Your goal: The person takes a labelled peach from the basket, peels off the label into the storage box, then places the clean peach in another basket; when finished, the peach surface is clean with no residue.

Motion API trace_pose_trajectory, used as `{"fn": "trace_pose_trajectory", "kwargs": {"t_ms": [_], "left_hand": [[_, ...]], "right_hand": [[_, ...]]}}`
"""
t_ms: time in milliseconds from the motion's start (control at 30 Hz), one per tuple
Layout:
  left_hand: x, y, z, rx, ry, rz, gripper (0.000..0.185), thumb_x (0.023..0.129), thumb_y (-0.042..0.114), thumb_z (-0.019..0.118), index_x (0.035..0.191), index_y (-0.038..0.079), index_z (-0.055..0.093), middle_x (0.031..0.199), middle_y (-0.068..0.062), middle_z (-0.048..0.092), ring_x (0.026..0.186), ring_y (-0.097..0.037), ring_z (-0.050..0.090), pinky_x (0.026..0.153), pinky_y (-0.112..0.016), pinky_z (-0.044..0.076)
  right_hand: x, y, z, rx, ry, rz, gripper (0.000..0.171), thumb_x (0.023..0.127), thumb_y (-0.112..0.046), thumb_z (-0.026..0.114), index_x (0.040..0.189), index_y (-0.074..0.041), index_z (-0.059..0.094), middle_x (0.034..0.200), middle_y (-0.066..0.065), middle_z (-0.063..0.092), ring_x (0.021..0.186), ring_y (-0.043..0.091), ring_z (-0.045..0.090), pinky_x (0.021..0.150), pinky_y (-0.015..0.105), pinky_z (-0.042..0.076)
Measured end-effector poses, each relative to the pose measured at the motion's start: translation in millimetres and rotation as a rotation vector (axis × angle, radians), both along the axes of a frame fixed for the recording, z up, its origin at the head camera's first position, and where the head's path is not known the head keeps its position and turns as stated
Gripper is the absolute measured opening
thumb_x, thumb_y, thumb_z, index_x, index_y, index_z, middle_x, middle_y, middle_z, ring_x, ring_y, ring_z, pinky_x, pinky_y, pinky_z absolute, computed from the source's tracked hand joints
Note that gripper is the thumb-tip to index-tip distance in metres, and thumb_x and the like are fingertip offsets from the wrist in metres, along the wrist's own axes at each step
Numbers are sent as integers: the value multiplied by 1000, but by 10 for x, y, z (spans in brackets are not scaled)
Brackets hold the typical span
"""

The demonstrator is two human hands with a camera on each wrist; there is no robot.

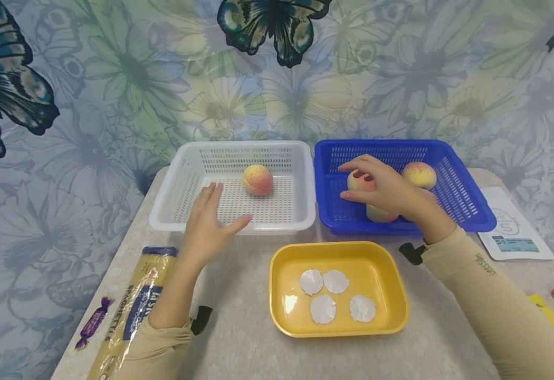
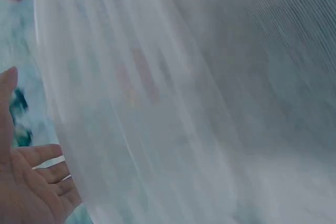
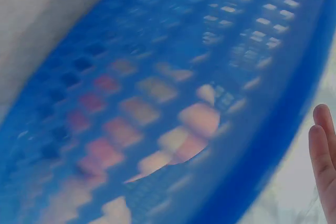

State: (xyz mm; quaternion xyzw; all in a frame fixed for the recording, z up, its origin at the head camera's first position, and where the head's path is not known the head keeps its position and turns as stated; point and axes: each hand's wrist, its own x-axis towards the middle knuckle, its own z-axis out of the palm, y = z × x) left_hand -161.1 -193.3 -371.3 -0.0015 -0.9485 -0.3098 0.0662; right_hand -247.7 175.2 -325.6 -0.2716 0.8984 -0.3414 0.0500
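Desk point(image 1: 239, 338): pale speckled top, carries everything.

Blue basket point(image 1: 452, 174), back right: perforated walls, three peaches inside as far as the head view shows. White basket point(image 1: 187, 174) just left of it, the two rims nearly touching; one peach point(image 1: 257, 179) lies alone on its floor. Yellow tray point(image 1: 391, 279) in front, between the baskets, with four white discs.

Right hand point(image 1: 381, 187) is down inside the blue basket, fingers curved loosely over a peach point(image 1: 359, 181), apparently touching it. Whether they grip it I cannot tell; the right wrist view is smeared and shows only straight fingertips beside the blue mesh. Left hand point(image 1: 210, 221) hovers over the near rim of the white basket, fingers spread and straight, holding nothing.

Risk, judged: the fruit is round and smooth-skinned, so a shallow hold from above could let it roll against its neighbours or slip. Lifting low could catch it on the tall basket wall.

The peach under the hand: yellow with a pink-red blush, matte, mostly hidden.
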Motion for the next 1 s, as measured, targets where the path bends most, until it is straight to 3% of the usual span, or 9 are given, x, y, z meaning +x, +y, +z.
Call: {"fn": "trace_pose_trajectory", "kwargs": {"t_ms": [200, 400, 567, 700, 1000], "left_hand": [[72, -381, -69, 4, -6, 175, 111, 83, 65, 68, 159, 4, 15, 165, -21, 11, 153, -43, 7, 118, -68, 14], [140, -606, -165, -8, -60, 260, 120, 79, 69, 69, 159, 2, 9, 166, -22, -4, 152, -46, -6, 117, -72, 5], [154, -704, -222, 0, -96, 271, 129, 75, 73, 69, 158, 0, 2, 165, -17, -15, 153, -40, -16, 117, -71, 3], [145, -733, -223, 12, -100, 259, 133, 74, 74, 70, 158, 0, -3, 166, -15, -16, 153, -37, -18, 117, -71, 6], [143, -745, -238, 9, -93, 272, 136, 72, 72, 73, 158, 0, -4, 166, -16, -12, 154, -37, -13, 117, -70, 10]], "right_hand": [[-152, -371, 101, 65, 7, 70, 59, 88, -34, 76, 141, -19, 54, 138, 6, 51, 122, 28, 54, 102, 50, 48], [-296, -847, 161, 127, -66, 128, 62, 89, -35, 74, 145, -22, 49, 144, 4, 46, 125, 29, 51, 102, 48, 50], [-382, -1229, 214, 214, -72, 197, 63, 89, -35, 74, 146, -23, 48, 148, 1, 44, 121, 24, 53, 101, 40, 51], [-473, -1483, 278, 286, -40, 258, 64, 91, -30, 74, 147, -19, 47, 147, 5, 46, 119, 25, 56, 103, 39, 49], [-664, -1951, 251, 327, -86, 258, 59, 93, -29, 70, 146, -23, 45, 144, 5, 46, 120, 25, 55, 104, 39, 48]]}}
